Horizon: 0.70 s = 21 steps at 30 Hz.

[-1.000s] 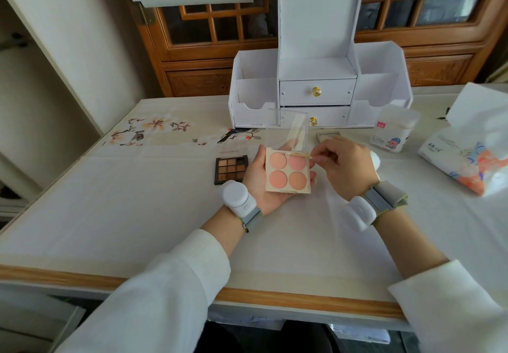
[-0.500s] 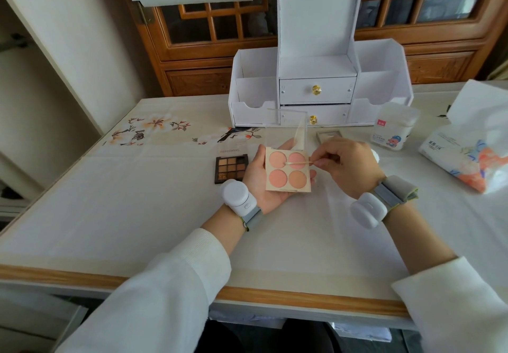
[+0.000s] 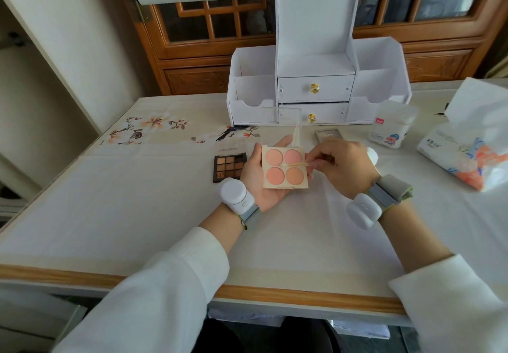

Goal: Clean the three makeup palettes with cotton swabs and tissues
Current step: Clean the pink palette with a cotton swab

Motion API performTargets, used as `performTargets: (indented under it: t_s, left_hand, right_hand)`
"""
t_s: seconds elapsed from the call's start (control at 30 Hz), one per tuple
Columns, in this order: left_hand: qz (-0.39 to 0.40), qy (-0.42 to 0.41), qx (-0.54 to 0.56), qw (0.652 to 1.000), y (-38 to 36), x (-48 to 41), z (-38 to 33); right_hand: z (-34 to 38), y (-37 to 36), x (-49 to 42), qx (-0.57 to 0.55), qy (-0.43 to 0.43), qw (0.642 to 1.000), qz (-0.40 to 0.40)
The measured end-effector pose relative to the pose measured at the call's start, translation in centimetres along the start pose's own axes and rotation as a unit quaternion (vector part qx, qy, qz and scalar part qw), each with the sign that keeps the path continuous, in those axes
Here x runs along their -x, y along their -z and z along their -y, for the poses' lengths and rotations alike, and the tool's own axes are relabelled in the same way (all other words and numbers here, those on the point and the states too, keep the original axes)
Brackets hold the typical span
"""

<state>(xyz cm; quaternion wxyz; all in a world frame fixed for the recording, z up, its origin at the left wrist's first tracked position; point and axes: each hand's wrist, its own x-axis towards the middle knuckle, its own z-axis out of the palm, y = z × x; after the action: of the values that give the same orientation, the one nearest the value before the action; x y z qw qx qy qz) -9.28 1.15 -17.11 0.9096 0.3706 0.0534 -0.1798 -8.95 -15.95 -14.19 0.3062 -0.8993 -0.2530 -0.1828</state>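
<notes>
My left hand [image 3: 262, 185] cradles a square blush palette [image 3: 284, 167] with four round peach and pink pans, its clear lid raised behind. My right hand [image 3: 342, 167] pinches a cotton swab [image 3: 294, 163] that lies across the palette's middle, its tip between the pans. A dark brown eyeshadow palette [image 3: 228, 167] lies on the table just left of my left hand. A small grey palette [image 3: 328, 135] sits behind my right hand, partly hidden.
A white desktop organizer [image 3: 316, 88] with two drawers stands at the back. A clear tub of cotton swabs [image 3: 391, 125] is to its right. A soft tissue pack [image 3: 467, 154] lies at the far right. The table's wooden front edge [image 3: 247, 292] runs below my arms.
The swab tip has moved from the palette's upper right edge down and left to the strip between the pans. My right hand shifted slightly right. The left hand stayed put.
</notes>
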Motion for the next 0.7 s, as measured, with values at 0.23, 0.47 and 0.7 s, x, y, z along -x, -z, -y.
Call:
performTargets:
  t_s: [0.23,0.47,0.7]
  left_hand:
    - [0.007,0.008,0.006,1.0,-0.2,0.11,-0.03]
    - [0.01,0.012,0.006,1.0,-0.38,0.09,-0.05]
    - [0.017,0.012,0.009,1.0,-0.43,0.16,0.02]
  right_hand:
    - [-0.35,-0.39,-0.1,-0.009,0.024,1.0,-0.008]
    - [-0.36,-0.76,-0.12,-0.015,0.05,0.998,-0.026]
    - [-0.45,-0.83,-0.12,-0.014,0.048,0.998,-0.033]
